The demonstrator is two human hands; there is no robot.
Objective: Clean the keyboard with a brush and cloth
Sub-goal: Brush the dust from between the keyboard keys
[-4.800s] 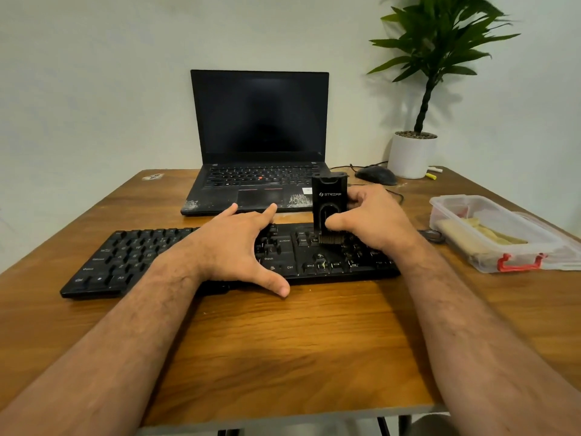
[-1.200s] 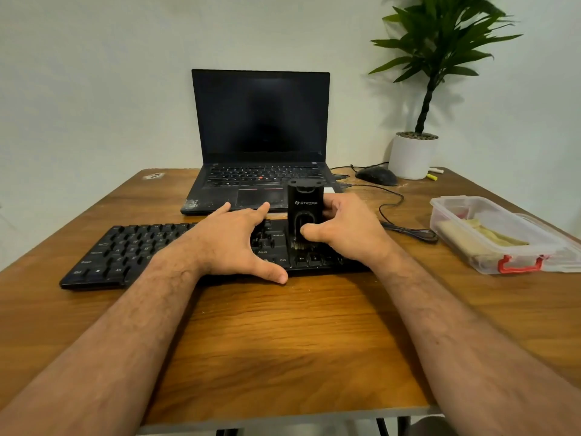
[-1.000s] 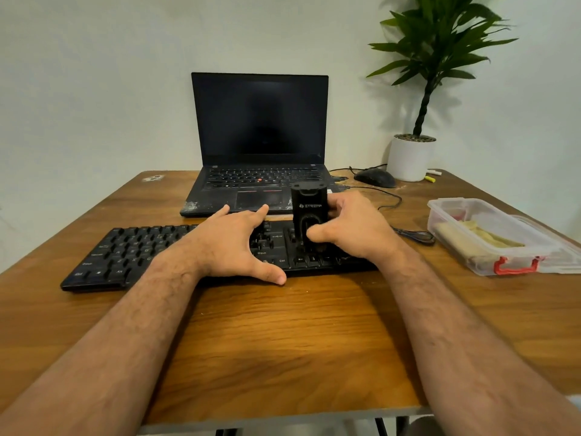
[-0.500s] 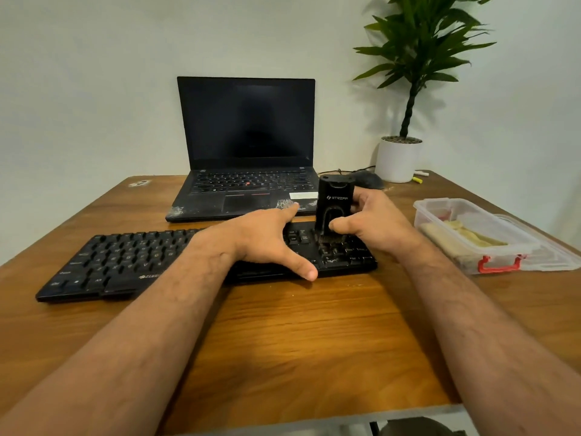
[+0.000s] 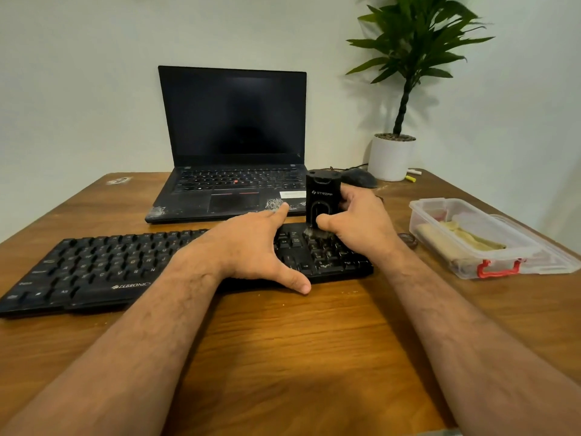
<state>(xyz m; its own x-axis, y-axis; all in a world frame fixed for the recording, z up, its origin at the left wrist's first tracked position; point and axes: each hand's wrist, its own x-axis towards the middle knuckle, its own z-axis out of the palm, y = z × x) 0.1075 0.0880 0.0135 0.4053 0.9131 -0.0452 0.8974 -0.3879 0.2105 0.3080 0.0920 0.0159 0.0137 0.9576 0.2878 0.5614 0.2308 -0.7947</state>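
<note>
Head view: brushing is the step in hand. The right hand (image 5: pixel 356 226) has its grip clenched round the upright black brush (image 5: pixel 323 201), bristles on the number-pad end of the Zebronics keyboard (image 5: pixel 103 269), which lies on the bench (image 5: pixel 283 350). The left hand (image 5: pixel 251 247) lies flat, fingers straight, steadying the keys. Next, I judge, sweep the remaining rows, then wipe. The clear plastic box (image 5: pixel 471 243), well right, holds folded pale cloths; its lid lies beside it.

brush (image 5: pixel 323 202) shifted right along keyboard (image 5: pixel 132 262), left hand (image 5: pixel 251 247) following
</note>
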